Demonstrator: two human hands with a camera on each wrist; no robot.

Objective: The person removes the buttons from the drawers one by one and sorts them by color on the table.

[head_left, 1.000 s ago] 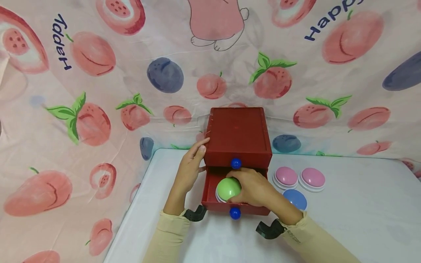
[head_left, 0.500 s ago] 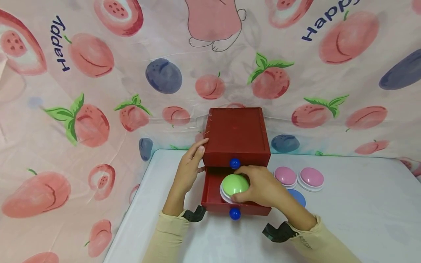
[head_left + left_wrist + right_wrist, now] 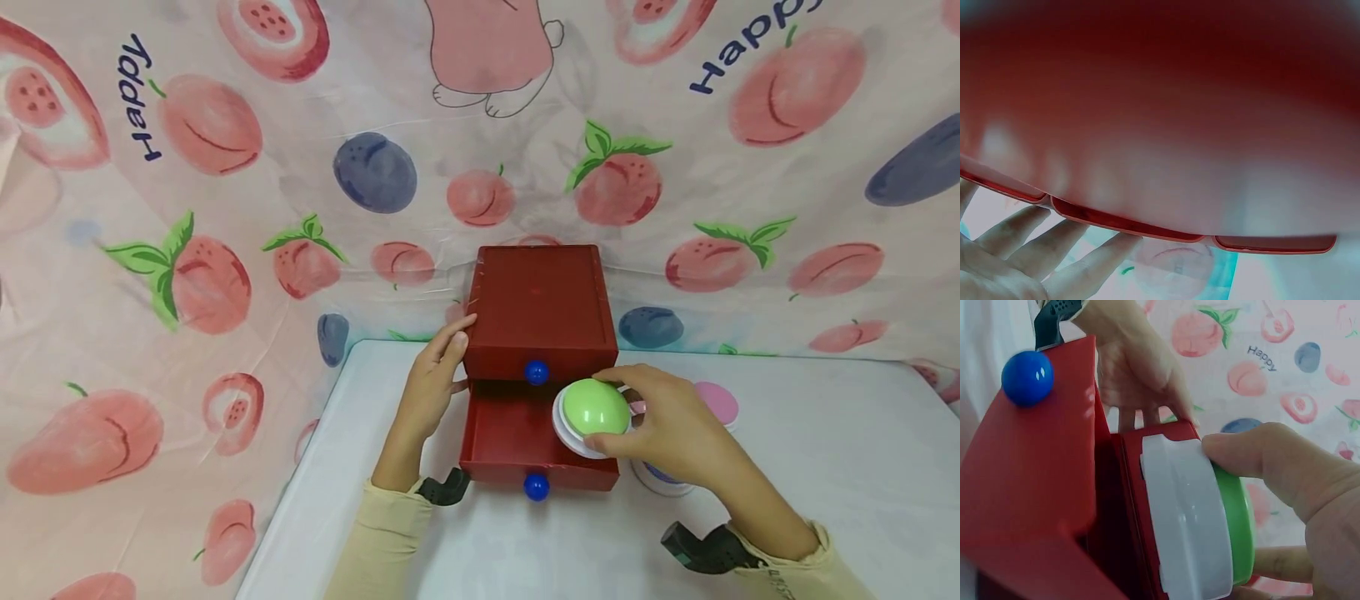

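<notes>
Green dome button [image 3: 597, 407] pinched between thumb and fingers of right hand [image 3: 671, 421], at right edge of lower drawer [image 3: 510, 425]. Left hand [image 3: 429, 383]: fingers extended against side of red drawer chest [image 3: 538, 296]. Step looks like carrying the button past the drawer wall; next move calls for clearance there. Counts: one green; two drawers; two blue knobs [image 3: 536, 372]; beyond right fingers, one pink button [image 3: 717, 403] plus pink sliver [image 3: 637, 407], likely another; below them, one blue button [image 3: 660, 473], partly hidden.

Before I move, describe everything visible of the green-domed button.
The green-domed button has a shiny green dome on a wider, round white base, apparently plastic. It sits dome up in the right grip, thumb and fingers at its edge. In the head view it overlaps the right side of the open lower drawer; whether they touch is unclear.
</notes>
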